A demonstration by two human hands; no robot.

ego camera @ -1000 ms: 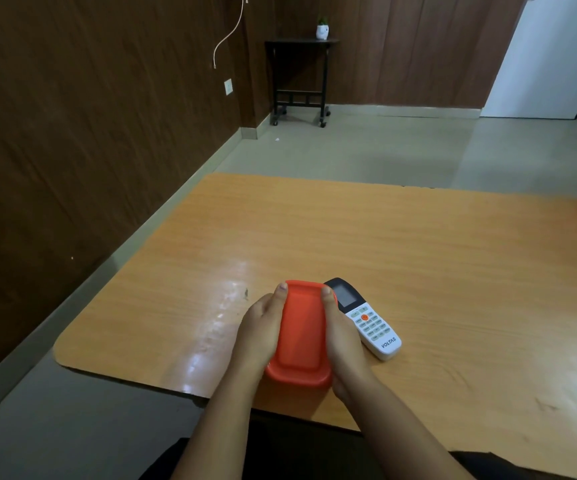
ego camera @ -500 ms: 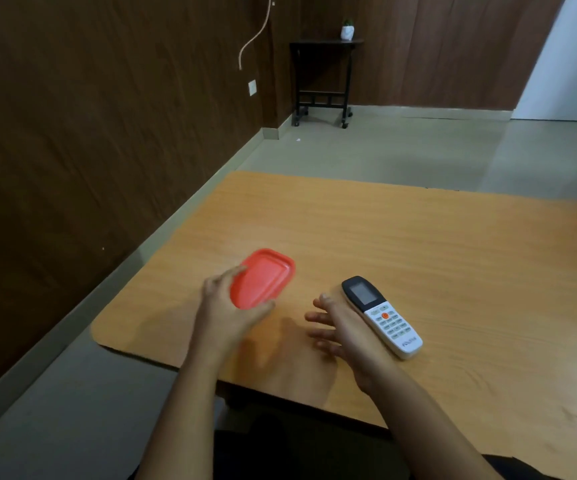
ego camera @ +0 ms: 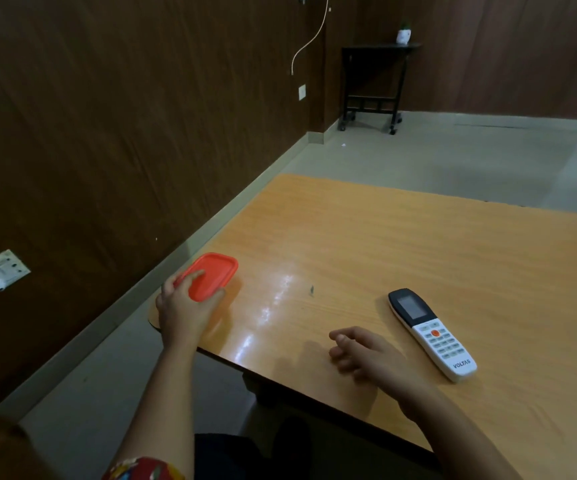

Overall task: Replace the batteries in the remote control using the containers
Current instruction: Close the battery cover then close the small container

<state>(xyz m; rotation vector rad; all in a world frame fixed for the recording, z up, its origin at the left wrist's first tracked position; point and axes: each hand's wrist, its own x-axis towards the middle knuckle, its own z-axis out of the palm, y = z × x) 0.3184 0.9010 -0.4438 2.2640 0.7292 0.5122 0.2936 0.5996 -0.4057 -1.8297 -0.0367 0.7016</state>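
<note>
Container [ego camera: 212, 276], lately between both hands mid-table, now sits at the table's [ego camera: 418, 244] left corner clamped by the left hand [ego camera: 185, 306], while the right hand [ego camera: 366, 355] rests loosely curled, empty, beside the remote [ego camera: 431, 332], likely freeing workspace.

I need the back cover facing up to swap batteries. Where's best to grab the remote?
Probably across the white lower body of the remote, thumb and fingers on its long edges. It lies flat, buttons up, beside the free right hand, which can come from its left and roll it over.
</note>
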